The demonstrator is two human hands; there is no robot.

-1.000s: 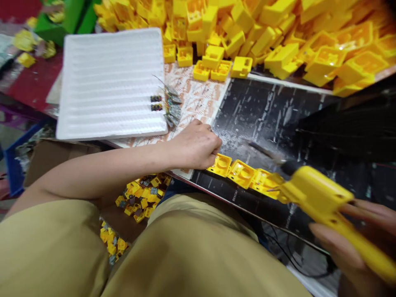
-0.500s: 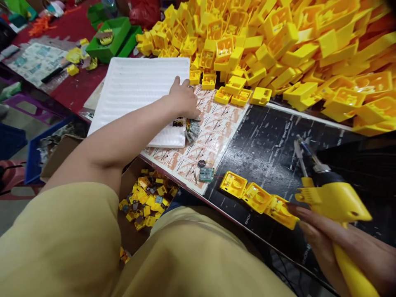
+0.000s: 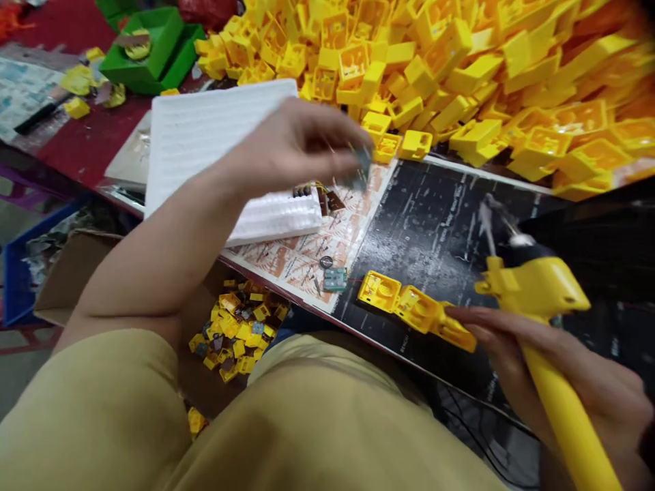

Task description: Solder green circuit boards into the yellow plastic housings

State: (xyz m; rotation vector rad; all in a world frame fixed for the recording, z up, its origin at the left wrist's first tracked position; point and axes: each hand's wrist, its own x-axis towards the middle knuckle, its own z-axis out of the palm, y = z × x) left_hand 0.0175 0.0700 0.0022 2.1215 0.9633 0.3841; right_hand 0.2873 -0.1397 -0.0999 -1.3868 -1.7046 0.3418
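- On the bench, left hand (image 3: 294,146) is raised over a ribbed white foam board (image 3: 215,143), motion-blurred; fingers narrow, pinched on a small grey part (image 3: 362,167), whose exact shape is too blurred to tell
- Right hand (image 3: 568,361) is wrapped round the long handle of a yellow plastic handheld tool (image 3: 537,286), which has a black collar and a thin metal tip; fingers closed on the handle, fingertips (image 3: 460,315) stretched out to just beside the row below
- Three square yellow plastic housings (image 3: 412,308) lie in a touching row on a scratched black bench mat (image 3: 424,218), the end one next to the right fingertips
- Small green circuit board (image 3: 335,278) and a round dark metal disc (image 3: 326,262) sit apart on a printed orange-and-white paper sheet (image 3: 301,262), near the mat edge
- Small dark connectors (image 3: 301,192) and a brown piece (image 3: 330,201) lie at the foam board's lower right corner
- Big heap of yellow plastic housings (image 3: 409,75) fills the far side of the bench
- Green plastic tray (image 3: 148,51) stands beyond the foam board
- Open cardboard box (image 3: 71,273) below the bench edge holds loose small yellow parts (image 3: 238,327); blue crate (image 3: 20,286) sits left of it
- Khaki clothing (image 3: 102,402) covers the lower foreground
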